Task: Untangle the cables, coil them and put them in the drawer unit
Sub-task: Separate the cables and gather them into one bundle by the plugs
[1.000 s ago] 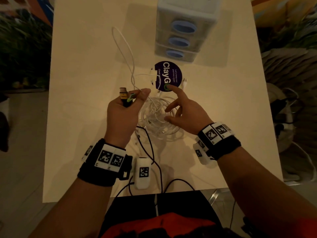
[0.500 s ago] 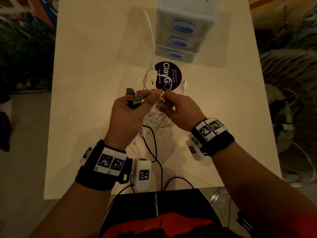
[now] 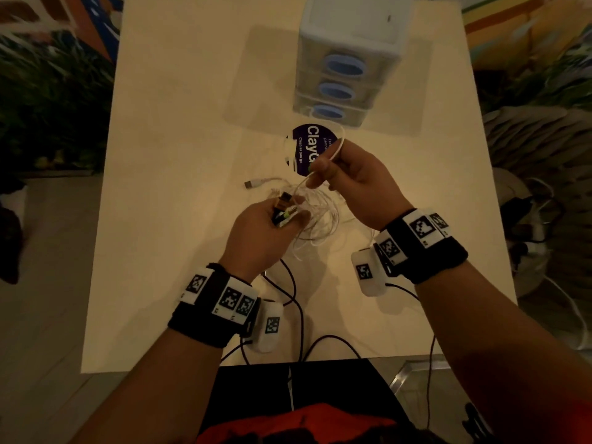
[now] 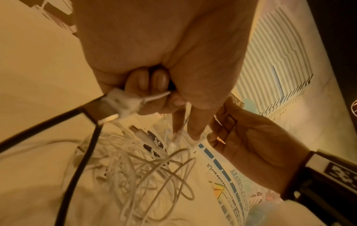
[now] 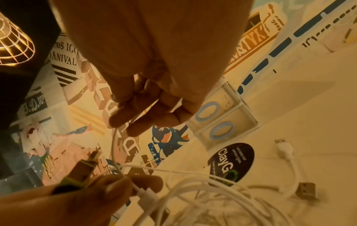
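A tangle of white cables [image 3: 317, 219] [image 4: 139, 172] [image 5: 208, 203] lies on the table in front of me. My left hand [image 3: 285, 216] grips several plug ends, among them a yellow-green plug [image 3: 283, 205] [image 5: 81, 172] and a white plug [image 4: 123, 100]. My right hand [image 3: 323, 169] [image 5: 123, 126] pinches one white cable strand [image 3: 336, 149] and holds it up over the pile. A loose white USB plug [image 3: 253, 183] [image 5: 283, 147] lies left of the pile. The white drawer unit [image 3: 349, 59] [image 5: 222, 120] with blue handles stands shut at the back.
A dark round ClayGo sticker [image 3: 309, 149] [image 5: 231, 160] is on the table between the pile and the drawer unit. Black wrist-camera leads [image 3: 294, 302] run off the near table edge. A second USB plug [image 5: 307, 189] lies by the pile.
My right hand has moved from the left hand up and away toward the drawer unit, drawing a white strand out. The left hand has lowered toward the pile, still holding the plugs.
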Motion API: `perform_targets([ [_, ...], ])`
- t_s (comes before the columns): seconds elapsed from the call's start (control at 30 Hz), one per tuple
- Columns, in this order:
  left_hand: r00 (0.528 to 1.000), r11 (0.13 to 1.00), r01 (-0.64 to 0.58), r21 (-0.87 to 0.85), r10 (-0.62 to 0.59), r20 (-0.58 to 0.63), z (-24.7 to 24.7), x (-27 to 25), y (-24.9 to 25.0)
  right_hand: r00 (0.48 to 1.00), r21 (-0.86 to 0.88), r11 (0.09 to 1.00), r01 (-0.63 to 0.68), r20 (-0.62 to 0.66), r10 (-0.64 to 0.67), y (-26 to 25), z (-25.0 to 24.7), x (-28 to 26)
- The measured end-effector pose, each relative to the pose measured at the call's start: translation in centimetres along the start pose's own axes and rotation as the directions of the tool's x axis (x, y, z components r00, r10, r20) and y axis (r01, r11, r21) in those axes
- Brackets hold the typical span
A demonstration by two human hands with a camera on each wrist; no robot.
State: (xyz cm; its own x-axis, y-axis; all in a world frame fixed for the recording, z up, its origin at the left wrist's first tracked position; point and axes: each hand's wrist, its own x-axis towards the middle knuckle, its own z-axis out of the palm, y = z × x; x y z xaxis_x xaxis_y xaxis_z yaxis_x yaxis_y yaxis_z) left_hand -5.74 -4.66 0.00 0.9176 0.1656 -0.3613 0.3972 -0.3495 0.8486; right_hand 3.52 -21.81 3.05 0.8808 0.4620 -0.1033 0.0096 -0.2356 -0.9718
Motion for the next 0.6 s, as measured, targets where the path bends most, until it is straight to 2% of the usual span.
perform_targets([
  [0.13,0.996,0.998,0.009,-0.054,-0.014,-0.09,0.0,-0.3,0.7,1.0,0.064,0.998,0.008,0.01,-0.009,-0.7,0.0,-0.2],
  [0.27,0.997,0.992,0.007,-0.126,-0.016,-0.078,-1.4,-0.8,1.8,0.999,0.075,0.997,-0.011,-0.043,0.014,-0.7,-0.6,-0.7],
  [0.33,0.998,0.989,-0.016,-0.149,0.007,-0.059,-2.1,-1.4,2.8,0.999,-0.018,0.999,-0.032,0.017,0.033,-0.6,-1.1,-1.2],
  [0.47,0.999,0.967,-0.038,-0.25,0.028,-0.046,-2.7,-2.3,5.4,0.968,-0.267,0.964,-0.01,0.241,0.077,-1.3,-0.2,-2.9],
  [0.53,0.998,0.965,-0.06,-0.254,0.054,-0.03,-2.6,-2.8,6.6,0.967,-0.296,0.955,0.03,0.251,0.048,-1.9,0.6,-3.4],
  [0.6,0.997,0.965,-0.074,-0.251,0.067,-0.036,-2.7,-3.4,7.5,0.974,-0.245,0.969,0.013,0.223,0.044,-2.6,0.6,-3.9],
])
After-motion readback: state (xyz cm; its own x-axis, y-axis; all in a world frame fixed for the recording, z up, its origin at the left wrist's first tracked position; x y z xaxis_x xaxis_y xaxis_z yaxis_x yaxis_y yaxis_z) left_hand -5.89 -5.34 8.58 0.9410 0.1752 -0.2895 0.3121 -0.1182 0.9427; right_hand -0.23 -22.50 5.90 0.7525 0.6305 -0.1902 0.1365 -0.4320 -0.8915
